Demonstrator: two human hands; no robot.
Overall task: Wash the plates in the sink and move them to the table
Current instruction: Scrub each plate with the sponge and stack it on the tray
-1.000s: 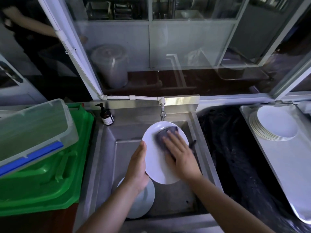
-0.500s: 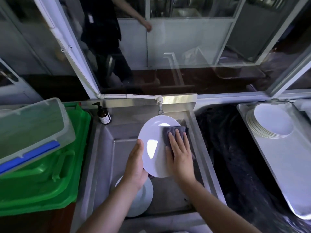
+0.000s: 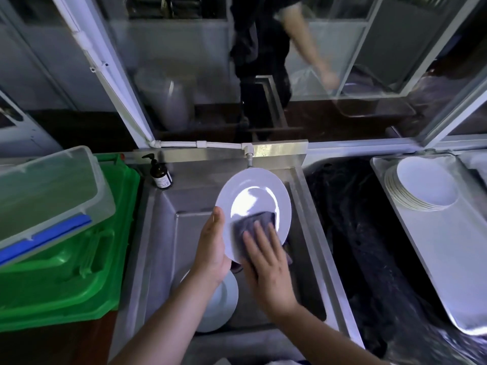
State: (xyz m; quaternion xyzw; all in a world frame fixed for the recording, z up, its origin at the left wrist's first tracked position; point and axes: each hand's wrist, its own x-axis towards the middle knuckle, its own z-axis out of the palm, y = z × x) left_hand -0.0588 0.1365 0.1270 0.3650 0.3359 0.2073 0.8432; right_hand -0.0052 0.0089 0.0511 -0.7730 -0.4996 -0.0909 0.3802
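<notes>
A white plate (image 3: 253, 201) is held tilted over the steel sink (image 3: 168, 233), under the tap (image 3: 249, 160). My left hand (image 3: 212, 248) grips its left rim from behind, thumb on the edge. With straight fingers, my right hand (image 3: 266, 256) presses a grey cloth (image 3: 250, 223) flat against the plate's lower face. More white plates (image 3: 224, 304) lie at the sink's bottom, partly hidden by my left forearm. A stack of white plates (image 3: 424, 184) rests on a steel tray (image 3: 448, 259) on the table at right.
A brown soap pump bottle (image 3: 160, 172) stands at the sink's back left corner. A clear lidded box (image 3: 44, 196) sits on a green crate (image 3: 66, 272) to the left. Black sheeting (image 3: 355, 233) covers the surface between sink and tray. A person walks behind the glass (image 3: 263, 48).
My right hand and the cloth slid from the plate's upper right down to its lower part. The person behind the glass moved to the right.
</notes>
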